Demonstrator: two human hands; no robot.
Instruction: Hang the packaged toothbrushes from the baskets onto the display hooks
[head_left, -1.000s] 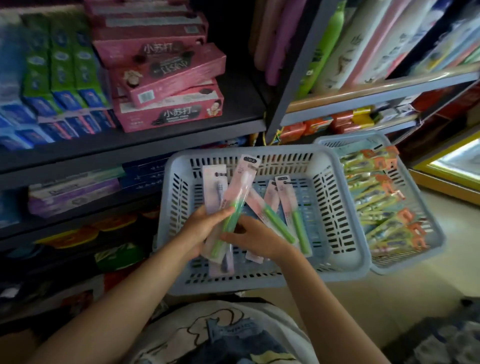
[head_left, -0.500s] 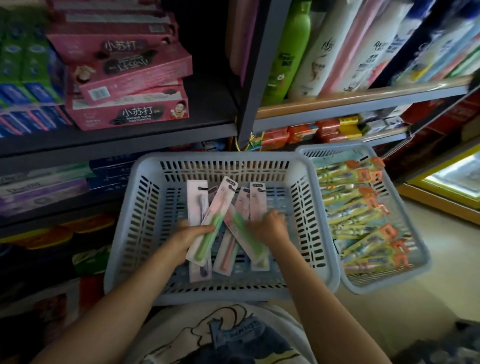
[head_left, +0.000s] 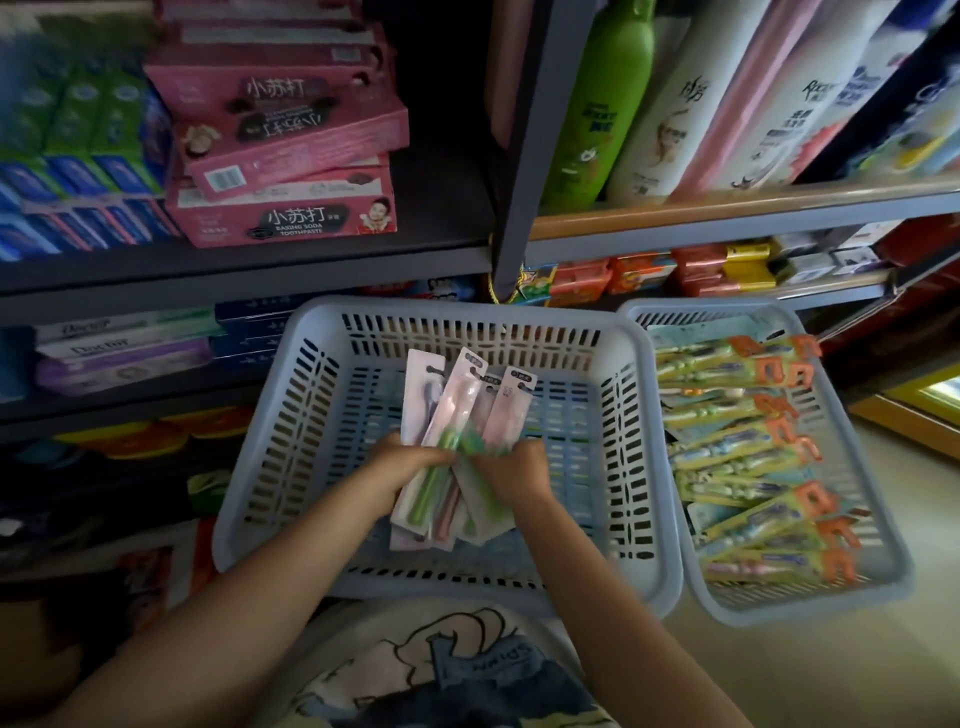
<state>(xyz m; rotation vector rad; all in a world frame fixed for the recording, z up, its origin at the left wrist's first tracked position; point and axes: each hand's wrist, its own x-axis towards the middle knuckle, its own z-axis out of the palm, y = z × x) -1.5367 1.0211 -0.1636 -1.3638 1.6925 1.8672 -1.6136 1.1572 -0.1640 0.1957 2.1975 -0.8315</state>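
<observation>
A pale blue slotted basket (head_left: 639, 415) sits in front of me at the centre. Inside it, both hands hold one fanned bundle of pink-carded toothbrush packs (head_left: 457, 410) with green and pink brushes. My left hand (head_left: 400, 467) grips the bundle from the left, thumb across the front. My right hand (head_left: 514, 470) grips its right side, fingers curled over the packs. A second blue basket (head_left: 878, 530) to the right holds several yellow-green toothbrush packs (head_left: 748, 467) with orange tops. No display hooks are in view.
Dark metal shelves stand behind the baskets. Pink toothpaste boxes (head_left: 291, 208) are stacked upper left, with green and blue boxes beside them. Shampoo bottles (head_left: 675, 104) fill the upper right shelf, small soap boxes (head_left: 701, 265) the one below. Tan floor lies lower right.
My right hand has brought the loose packs from the basket floor against the ones in my left hand, forming a single bundle. The view has shifted slightly left.
</observation>
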